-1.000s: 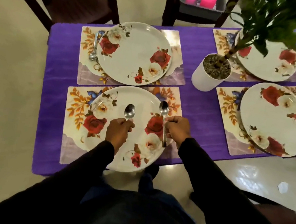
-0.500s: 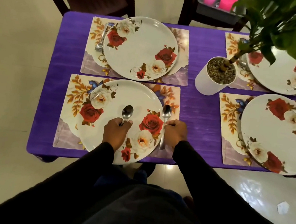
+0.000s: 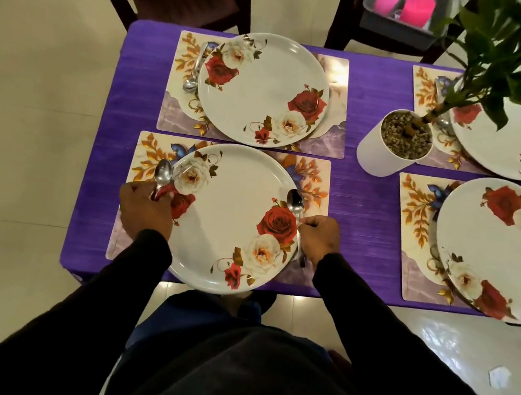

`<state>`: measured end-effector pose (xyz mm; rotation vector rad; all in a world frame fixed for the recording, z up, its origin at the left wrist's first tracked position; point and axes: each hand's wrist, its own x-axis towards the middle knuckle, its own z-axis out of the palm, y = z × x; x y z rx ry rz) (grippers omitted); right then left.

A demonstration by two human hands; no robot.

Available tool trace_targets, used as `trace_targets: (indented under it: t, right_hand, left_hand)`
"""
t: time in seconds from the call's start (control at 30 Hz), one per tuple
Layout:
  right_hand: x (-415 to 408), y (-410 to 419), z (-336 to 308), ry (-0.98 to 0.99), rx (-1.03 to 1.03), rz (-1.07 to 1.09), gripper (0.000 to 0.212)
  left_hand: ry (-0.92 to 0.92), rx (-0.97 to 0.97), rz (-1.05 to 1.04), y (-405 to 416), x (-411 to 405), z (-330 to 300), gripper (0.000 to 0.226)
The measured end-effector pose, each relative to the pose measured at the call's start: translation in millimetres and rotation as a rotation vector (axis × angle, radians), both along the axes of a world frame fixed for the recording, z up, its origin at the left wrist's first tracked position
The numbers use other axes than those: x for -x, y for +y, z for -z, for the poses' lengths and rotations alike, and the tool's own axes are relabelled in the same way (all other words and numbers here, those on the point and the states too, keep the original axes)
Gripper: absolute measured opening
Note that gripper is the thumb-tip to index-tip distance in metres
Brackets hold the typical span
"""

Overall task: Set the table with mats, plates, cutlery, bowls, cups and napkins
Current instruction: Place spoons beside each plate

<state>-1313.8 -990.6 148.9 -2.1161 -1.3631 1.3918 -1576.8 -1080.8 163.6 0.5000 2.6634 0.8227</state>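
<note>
Putting out spoons: the left hand (image 3: 144, 212) holds one spoon (image 3: 163, 174), the right hand (image 3: 320, 238) pinches another spoon (image 3: 294, 203); next, lay both beside the plate (image 3: 233, 217)

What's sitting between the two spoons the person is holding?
In the head view, the near plate fills the stretch between the left spoon and the right spoon; nothing lies on the plate.
</note>
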Motion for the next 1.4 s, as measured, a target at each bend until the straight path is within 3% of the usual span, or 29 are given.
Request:
trace_targets:
  t: [0.27,0.83,1.17,1.4]
  right_hand:
    - [2,3,6,0.002,-0.005,0.02,0.013]
    - [2,2,6,0.057,0.006,0.055,0.009]
    - [-7,-2,4,-0.041,0.029,0.099,0.014]
    - [-5,0,1,-0.207,-0.003,-0.054,0.013]
  left_hand:
    - [-0.134,-0.055,-0.099,11,14,-3,0.025]
    - [-0.078,-0.034,-0.116,15,7,1,0.034]
    - [-0.216,-0.12,0.312,3,-63,9,0.016]
    - [-0.229,0.005,0.37,-5,-73,17,0.021]
